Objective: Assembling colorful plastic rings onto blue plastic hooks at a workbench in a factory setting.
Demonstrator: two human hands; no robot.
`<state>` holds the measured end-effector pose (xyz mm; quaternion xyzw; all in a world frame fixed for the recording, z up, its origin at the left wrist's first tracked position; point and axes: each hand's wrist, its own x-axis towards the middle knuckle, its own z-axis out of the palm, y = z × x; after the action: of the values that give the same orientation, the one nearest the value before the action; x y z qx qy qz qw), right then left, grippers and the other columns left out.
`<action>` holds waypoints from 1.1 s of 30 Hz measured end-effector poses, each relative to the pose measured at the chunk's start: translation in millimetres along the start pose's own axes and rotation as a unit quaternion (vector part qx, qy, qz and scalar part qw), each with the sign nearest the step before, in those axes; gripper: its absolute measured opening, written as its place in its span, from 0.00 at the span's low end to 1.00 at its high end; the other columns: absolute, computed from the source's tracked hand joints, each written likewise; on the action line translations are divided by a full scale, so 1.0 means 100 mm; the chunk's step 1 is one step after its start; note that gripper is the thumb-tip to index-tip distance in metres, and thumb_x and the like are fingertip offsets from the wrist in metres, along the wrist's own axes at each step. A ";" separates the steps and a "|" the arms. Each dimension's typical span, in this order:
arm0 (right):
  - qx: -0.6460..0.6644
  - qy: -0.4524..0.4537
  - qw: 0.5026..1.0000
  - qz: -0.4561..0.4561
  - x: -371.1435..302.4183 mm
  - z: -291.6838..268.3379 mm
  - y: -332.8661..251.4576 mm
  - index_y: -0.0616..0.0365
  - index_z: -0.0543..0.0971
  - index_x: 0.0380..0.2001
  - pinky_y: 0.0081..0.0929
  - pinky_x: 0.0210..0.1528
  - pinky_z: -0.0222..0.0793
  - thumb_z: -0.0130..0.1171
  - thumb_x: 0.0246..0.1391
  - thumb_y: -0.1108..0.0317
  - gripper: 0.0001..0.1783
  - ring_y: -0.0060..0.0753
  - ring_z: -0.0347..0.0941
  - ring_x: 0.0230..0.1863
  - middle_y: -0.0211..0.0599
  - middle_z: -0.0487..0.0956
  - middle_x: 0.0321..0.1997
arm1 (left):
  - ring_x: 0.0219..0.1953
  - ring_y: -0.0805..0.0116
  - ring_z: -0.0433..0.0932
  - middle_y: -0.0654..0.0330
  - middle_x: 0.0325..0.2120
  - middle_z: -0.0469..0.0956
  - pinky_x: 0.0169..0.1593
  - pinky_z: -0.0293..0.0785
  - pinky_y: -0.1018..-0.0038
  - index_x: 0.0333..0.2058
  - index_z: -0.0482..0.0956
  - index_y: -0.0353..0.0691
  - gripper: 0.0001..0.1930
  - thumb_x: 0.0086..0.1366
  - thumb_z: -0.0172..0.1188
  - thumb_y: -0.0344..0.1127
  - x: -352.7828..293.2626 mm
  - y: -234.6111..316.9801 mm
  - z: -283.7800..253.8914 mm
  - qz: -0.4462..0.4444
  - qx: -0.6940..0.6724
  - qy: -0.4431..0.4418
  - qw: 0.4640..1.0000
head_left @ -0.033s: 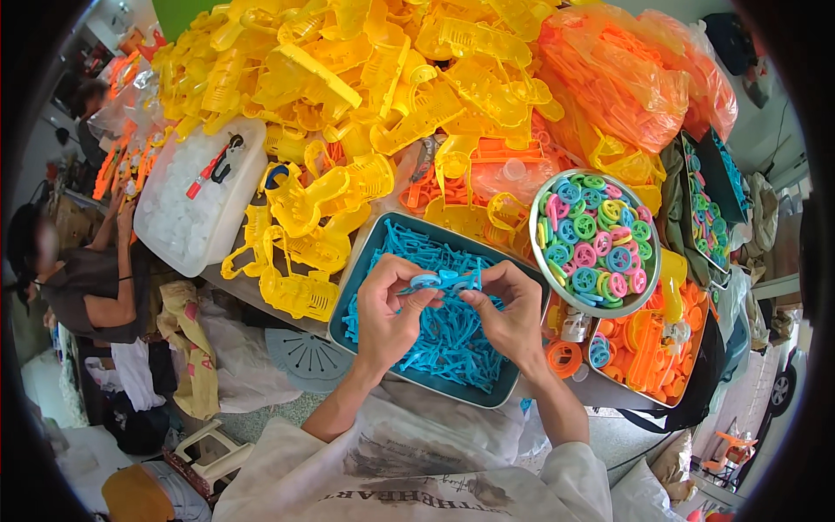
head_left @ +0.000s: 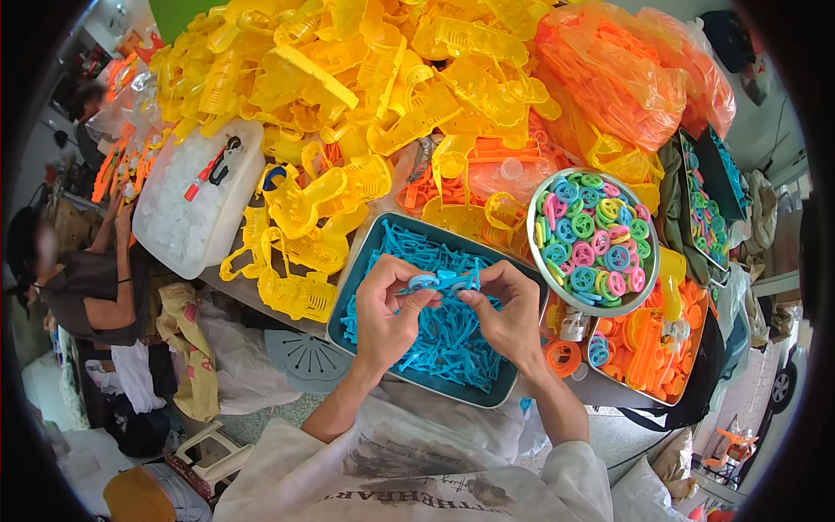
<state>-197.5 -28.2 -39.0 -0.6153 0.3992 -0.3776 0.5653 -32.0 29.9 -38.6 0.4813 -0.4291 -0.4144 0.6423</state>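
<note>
Both my hands meet over a dark teal tray heaped with thin blue plastic pieces. My left hand pinches a small blue toy wheel between thumb and fingers. A blue plastic axle piece reaches from the wheel across to my right hand, whose thumb and fingertips are closed on its other end. Wheel and piece touch; whether they are joined cannot be made out, as fingers cover part of both.
Yellow plastic shells pile up behind the tray. A round metal bowl of coloured wheels stands at right, near a tray of orange parts. To the left are a white tub of clear pieces and a person working.
</note>
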 end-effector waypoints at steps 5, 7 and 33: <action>0.028 0.012 0.999 -0.012 0.01 -0.01 0.02 0.65 0.77 0.36 0.24 0.41 0.76 0.66 0.50 0.77 0.11 0.25 0.80 0.36 0.38 0.83 0.34 | 0.32 0.72 0.79 0.59 0.32 0.72 0.35 0.83 0.73 0.36 0.72 0.31 0.10 0.63 0.62 0.31 0.09 0.07 -0.04 -0.043 0.001 -0.024 0.999; 0.048 0.015 0.999 0.019 0.01 -0.01 0.00 0.66 0.78 0.41 0.24 0.42 0.76 0.67 0.51 0.75 0.14 0.24 0.80 0.37 0.38 0.83 0.35 | 0.32 0.73 0.79 0.60 0.32 0.74 0.35 0.82 0.75 0.39 0.73 0.32 0.10 0.64 0.61 0.31 0.17 0.13 -0.09 -0.106 0.014 -0.042 0.993; 0.080 0.043 0.996 0.003 0.03 -0.03 0.04 0.67 0.76 0.41 0.19 0.42 0.73 0.62 0.56 0.76 0.10 0.22 0.78 0.39 0.41 0.82 0.38 | 0.33 0.73 0.77 0.60 0.30 0.75 0.36 0.76 0.79 0.36 0.77 0.32 0.10 0.54 0.61 0.18 0.23 0.18 0.00 -0.041 0.258 -0.058 0.964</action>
<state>-199.2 -32.0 -42.7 -0.5502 0.3935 -0.4324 0.5962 -22.7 11.5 -17.7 0.6230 -0.5378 -0.3431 0.4528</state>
